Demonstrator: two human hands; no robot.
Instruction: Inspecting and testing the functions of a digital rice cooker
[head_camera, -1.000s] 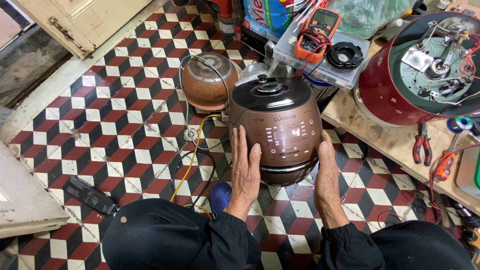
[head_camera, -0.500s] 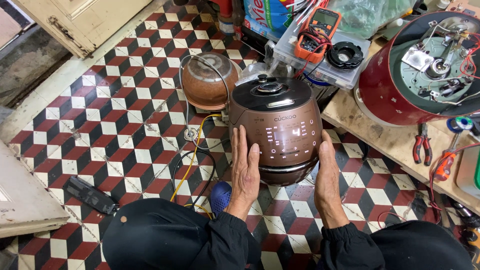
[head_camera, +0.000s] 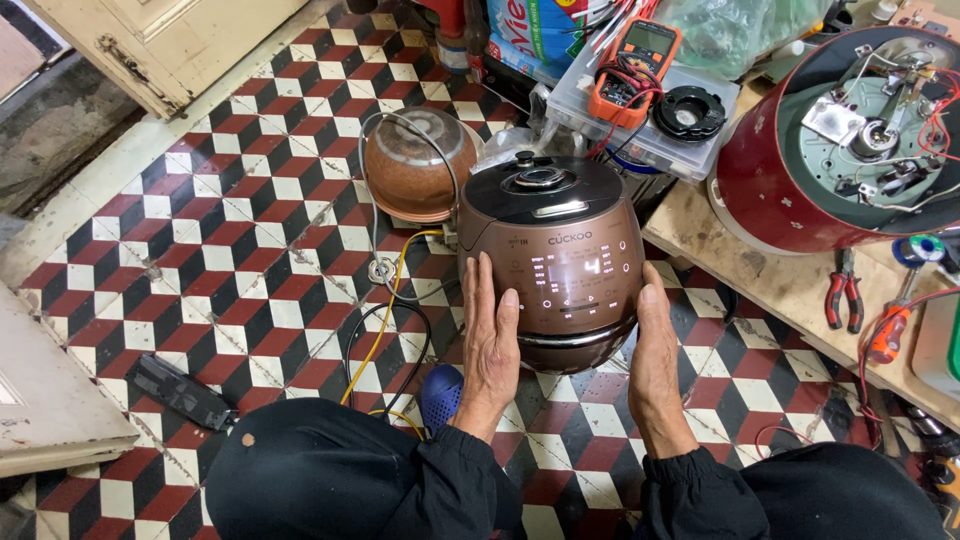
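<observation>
— Where do you have the hands?

— I see both flat against the brown rice cooker that stands on the checkered tile floor. My left hand lies on its left flank, my right hand on its right flank. The fingers of each are straight and held together, palms pressing inward; nothing is wrapped or pinched, the cooker is simply cupped between the two palms.

— And the cooker itself?

— Upright, black lid shut, its lit control panel facing me. It sits just off the near-left edge of the low wooden board, between my knees and the clutter behind it.

— What's around it?

— Just behind it to the left, a copper-coloured inner pot lies upside down on the floor, with a grey cord looping over it. A yellow cable and a black one run across the tiles by my left hand. Behind the cooker a clear plastic tray carries an orange multimeter and a black ring. On the board, a red cooker sits with its wiring exposed, and red-handled pliers lie near the board's front edge. A blue slipper shows under my left wrist.
</observation>
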